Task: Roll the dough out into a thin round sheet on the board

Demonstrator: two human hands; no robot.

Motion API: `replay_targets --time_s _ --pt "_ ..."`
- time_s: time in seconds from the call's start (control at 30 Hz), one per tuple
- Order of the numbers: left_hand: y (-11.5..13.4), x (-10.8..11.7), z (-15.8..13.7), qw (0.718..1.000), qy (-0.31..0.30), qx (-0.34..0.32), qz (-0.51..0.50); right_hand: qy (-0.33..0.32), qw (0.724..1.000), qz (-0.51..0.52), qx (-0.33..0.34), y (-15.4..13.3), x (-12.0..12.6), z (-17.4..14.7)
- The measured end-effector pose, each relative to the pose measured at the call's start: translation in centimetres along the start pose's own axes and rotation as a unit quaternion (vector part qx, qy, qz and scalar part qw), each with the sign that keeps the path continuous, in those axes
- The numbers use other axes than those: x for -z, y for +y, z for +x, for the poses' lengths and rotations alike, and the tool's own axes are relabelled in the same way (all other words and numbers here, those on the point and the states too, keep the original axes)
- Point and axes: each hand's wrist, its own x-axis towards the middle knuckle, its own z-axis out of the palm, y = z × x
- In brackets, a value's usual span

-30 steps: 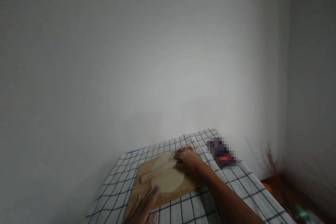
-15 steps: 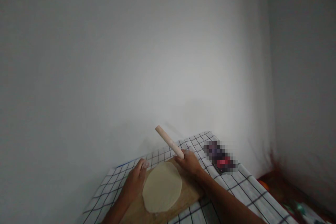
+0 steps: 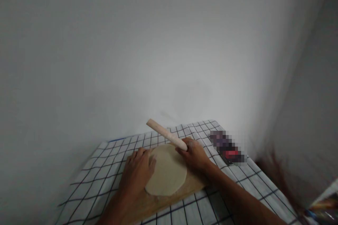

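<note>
Since half a second earlier, the left hand (image 3: 137,172) had slid from the far edge of the dough round (image 3: 167,172) onto its left side, and the rolling pin (image 3: 167,134) had dipped a little lower while staying raised off the board.

A desk (image 3: 237,186) covered in a white cloth with a dark grid stood pushed into the corner of a bare, pale-walled room, dimly lit. On it lay a wooden board (image 3: 195,182), set at an angle, with the flattened dough round resting on top.

The left hand lay flat and spread, fingers pressed on the dough's left rim. The right hand (image 3: 194,154) sat at the dough's far right edge, closed around one end of the rolling pin, which slanted up and away to the left, clear of the dough. A dark object with a red patch (image 3: 229,147), blurred beyond recognition, lay on the cloth just right of the right hand. Something colourful, perhaps packaging, showed indistinctly at the lower right corner.
</note>
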Motion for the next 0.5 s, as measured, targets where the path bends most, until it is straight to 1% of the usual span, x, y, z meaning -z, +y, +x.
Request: replay_targets --time_s 0.07,0.13,0.23,0.33,0.43,0.5 --pt "-0.03 -0.18 -0.03 1.000 0.006 -0.002 -0.008 -0.006 1.000 -0.007 0.003 -0.11 -0.01 -0.16" --pt "-0.20 -0.37 0.07 0.999 0.011 0.000 -0.039 -0.013 1.000 -0.010 0.005 -0.23 -0.05 -0.31" --pt "-0.28 -0.47 0.28 0.993 0.007 0.013 -0.119 -0.030 0.999 -0.011 0.018 -0.47 -0.10 -0.44" --pt "-0.10 -0.30 0.51 0.979 -0.002 0.052 -0.196 -0.031 0.999 -0.003 0.040 -0.71 -0.12 -0.47" --pt "0.05 -0.02 0.75 0.977 -0.014 0.064 -0.203 -0.028 0.999 0.012 0.040 -0.82 -0.14 -0.47" --pt "0.22 0.18 0.84 0.975 -0.002 0.051 -0.218 -0.025 0.999 0.021 0.031 -0.80 -0.19 -0.46"
